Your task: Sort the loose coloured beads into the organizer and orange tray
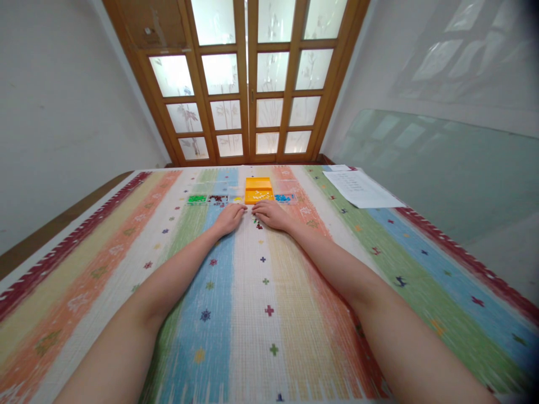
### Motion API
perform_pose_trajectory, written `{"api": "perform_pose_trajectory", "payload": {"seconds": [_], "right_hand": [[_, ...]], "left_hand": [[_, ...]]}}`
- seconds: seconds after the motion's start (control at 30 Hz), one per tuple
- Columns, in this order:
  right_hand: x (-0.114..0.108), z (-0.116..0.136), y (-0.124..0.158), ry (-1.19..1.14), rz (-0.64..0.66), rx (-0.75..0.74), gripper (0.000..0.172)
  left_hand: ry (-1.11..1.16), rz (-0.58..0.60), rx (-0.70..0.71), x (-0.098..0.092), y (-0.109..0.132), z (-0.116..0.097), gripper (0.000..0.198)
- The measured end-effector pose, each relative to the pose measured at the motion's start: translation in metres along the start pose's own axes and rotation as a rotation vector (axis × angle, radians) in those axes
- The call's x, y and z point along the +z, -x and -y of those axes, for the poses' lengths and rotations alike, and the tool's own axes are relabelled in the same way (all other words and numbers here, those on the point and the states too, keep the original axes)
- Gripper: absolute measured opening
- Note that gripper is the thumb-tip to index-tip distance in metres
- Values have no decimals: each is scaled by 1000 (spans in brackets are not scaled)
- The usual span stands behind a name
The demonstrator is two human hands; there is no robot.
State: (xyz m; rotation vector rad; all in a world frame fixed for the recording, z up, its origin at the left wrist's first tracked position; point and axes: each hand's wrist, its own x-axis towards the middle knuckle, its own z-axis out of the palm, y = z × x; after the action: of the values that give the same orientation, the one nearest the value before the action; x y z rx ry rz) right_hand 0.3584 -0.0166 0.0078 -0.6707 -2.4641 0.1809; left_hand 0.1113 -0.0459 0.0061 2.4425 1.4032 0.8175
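Note:
My left hand [231,218] rests near the far middle of the table, its fingers drawn together and pointing right. Facing it, my right hand [272,214] has curled fingers, with a small gap between the two sets of fingertips. Whatever either hand pinches is too small to make out. Just beyond the hands stands an orange box [257,183] with its lid up and small white pieces inside. Clear boxes flank it, holding green pieces [197,199], dark red pieces [218,199], a few yellow pieces [238,199] and blue pieces [284,198]. Tiny green and dark red bits [258,225] lie below my right fingers.
A striped, patterned tablecloth [252,314] covers the table. White paper sheets [362,189] with printed lines lie at the far right. Behind the table are wooden doors [248,106] with glass panes, and a pale glass panel [438,174] leans against the right wall.

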Motion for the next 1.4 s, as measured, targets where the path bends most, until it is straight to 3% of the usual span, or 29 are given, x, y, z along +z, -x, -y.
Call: {"api": "perform_pose_trajectory", "payload": {"seconds": [0.33,0.53,0.7,0.9,1.2,1.4], "right_hand": [[9,-5,0,72,-2,11,27],[2,-4,2,169,-80,98,31],[-3,-11,6,188,-184,238,33],[1,-20,9,225,-177,278,38],[7,-28,10,232,-184,267,33],[6,-26,11,229,-197,265,34]], "left_hand": [[-49,34,64,-1,1,-5,35],[-73,47,96,0,0,-2,35],[-99,83,218,0,1,-7,37],[-139,162,353,2,4,-21,43],[-190,217,373,1,3,-24,49],[-135,145,315,2,3,-19,49]]}}
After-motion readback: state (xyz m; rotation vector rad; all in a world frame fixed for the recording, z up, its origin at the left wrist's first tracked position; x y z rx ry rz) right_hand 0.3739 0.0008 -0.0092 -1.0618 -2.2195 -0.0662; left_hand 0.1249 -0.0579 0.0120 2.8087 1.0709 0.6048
